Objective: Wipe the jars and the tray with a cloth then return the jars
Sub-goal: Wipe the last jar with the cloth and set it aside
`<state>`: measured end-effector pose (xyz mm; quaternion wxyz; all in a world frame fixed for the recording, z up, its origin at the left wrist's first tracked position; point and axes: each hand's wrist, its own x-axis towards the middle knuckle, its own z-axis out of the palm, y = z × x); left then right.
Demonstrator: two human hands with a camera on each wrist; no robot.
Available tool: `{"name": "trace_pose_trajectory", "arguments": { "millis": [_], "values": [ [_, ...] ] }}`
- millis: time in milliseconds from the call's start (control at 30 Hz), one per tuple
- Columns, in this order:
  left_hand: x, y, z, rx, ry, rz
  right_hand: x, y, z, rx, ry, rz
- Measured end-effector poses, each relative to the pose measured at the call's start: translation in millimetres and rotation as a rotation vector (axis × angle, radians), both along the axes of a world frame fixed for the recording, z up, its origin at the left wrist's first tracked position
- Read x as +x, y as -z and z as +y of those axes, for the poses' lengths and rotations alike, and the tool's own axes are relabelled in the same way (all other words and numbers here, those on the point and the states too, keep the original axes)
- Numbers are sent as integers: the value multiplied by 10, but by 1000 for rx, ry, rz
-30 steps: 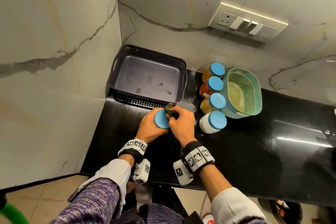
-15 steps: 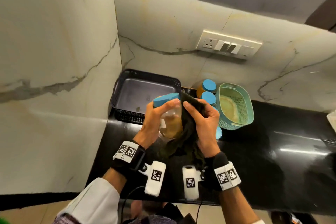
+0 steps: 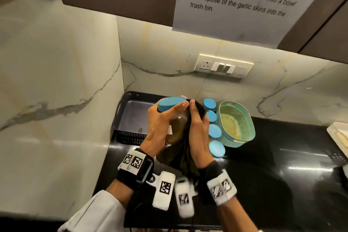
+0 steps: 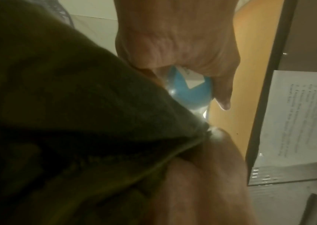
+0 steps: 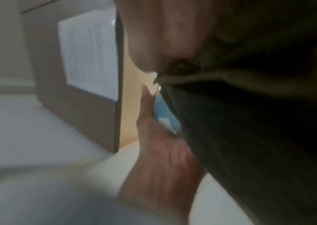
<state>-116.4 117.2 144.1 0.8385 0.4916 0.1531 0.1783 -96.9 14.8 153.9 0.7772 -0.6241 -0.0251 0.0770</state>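
Left hand (image 3: 160, 128) gripping brownish-filled jar (image 3: 177, 124), right hand (image 3: 198, 137) clutching cloth (image 3: 180, 158), tray (image 3: 131, 118) seemingly empty

Marble walls (image 3: 56, 81), black counter (image 3: 273, 175)

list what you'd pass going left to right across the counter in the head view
dark tray → left hand holding the blue-lidded jar → right hand with the dark cloth → row of four blue-lidded jars → teal basket
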Motion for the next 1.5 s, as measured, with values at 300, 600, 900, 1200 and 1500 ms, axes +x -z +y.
{"name": "trace_pose_trajectory", "arguments": {
  "millis": [300, 600, 900, 1200, 1500],
  "values": [
    [18, -77, -104, 7, -56, -13, 247, -118, -39, -72, -98, 66],
    [87, -104, 32, -40, -61, 35, -11, 140, 5, -148, -92, -582],
    [56, -216, 77, -54, -7, 49, -227, 101, 26, -273, -24, -676],
    [64, -294, 18, -22, -50, 81, -70, -193, 24, -105, -32, -394],
    [73, -288, -11, 16, -95, 83, 154, -235, -26, -37, -79, -88]
  ]
}}
